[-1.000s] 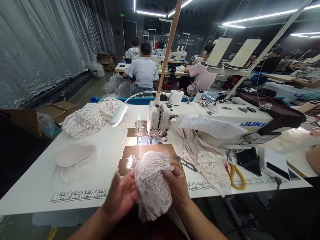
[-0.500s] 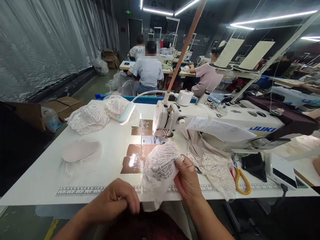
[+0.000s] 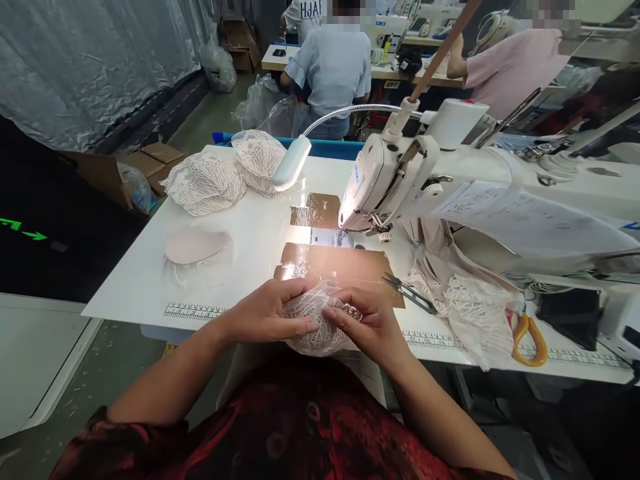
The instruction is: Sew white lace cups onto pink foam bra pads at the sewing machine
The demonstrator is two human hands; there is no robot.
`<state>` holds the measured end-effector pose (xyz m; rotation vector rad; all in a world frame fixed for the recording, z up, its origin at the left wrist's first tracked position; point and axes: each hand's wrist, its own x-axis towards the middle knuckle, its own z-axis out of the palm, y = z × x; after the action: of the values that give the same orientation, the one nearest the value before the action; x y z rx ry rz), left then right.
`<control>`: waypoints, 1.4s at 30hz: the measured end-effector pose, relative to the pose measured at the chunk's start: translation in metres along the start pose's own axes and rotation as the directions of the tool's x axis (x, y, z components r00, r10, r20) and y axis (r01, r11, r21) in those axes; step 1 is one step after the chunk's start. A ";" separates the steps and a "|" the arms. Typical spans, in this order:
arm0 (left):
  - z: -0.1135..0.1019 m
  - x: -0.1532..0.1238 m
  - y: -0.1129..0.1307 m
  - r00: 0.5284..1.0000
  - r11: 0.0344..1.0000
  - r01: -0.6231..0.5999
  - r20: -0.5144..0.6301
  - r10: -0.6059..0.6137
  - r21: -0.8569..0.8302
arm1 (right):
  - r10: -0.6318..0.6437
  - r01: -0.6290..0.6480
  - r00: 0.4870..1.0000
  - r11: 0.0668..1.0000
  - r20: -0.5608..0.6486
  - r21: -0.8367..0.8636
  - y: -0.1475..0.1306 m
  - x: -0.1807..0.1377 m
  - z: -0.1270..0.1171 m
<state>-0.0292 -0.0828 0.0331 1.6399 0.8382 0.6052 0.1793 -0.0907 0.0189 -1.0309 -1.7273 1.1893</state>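
Observation:
My left hand (image 3: 267,312) and my right hand (image 3: 367,320) both grip a bunched piece of white lace (image 3: 320,327) at the near edge of the white sewing table (image 3: 150,280). The fingers of both hands are curled over the lace, thumbs pressing on top. Just beyond the lace, brown tape patches (image 3: 340,263) lie under the needle of the white sewing machine (image 3: 450,187). Thread snips (image 3: 407,293) rest to the right of my right hand.
A stack of white lace pieces (image 3: 220,177) and a pale pad (image 3: 195,245) lie at the table's left. More lace (image 3: 475,313) and yellow-handled scissors (image 3: 530,333) sit under the machine arm. A gooseneck lamp (image 3: 293,163) hangs over the table. Other people sit at machines behind.
My left hand has come back up onto the lace, and both hands have pulled it to the table's near edge. The camera has tilted downward and moved closer.

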 end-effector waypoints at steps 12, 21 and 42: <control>0.001 0.005 0.003 0.998 0.998 0.056 -0.004 -0.057 -0.036 | -0.153 0.129 0.976 0.979 -0.151 -0.157 -0.006 0.008 0.002; 0.002 0.012 0.001 0.996 0.997 0.022 -0.083 -0.015 0.075 | -0.041 0.020 0.988 0.990 -0.148 -0.141 -0.004 0.006 0.001; 0.050 -0.002 -0.033 0.957 0.621 0.039 -0.150 -0.249 -0.783 | 0.447 -0.160 0.847 0.730 -0.287 0.664 0.035 0.013 -0.016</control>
<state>0.0005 -0.1114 -0.0099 0.6910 0.7215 0.9115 0.1957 -0.0653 -0.0087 -1.0759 -0.7265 1.4680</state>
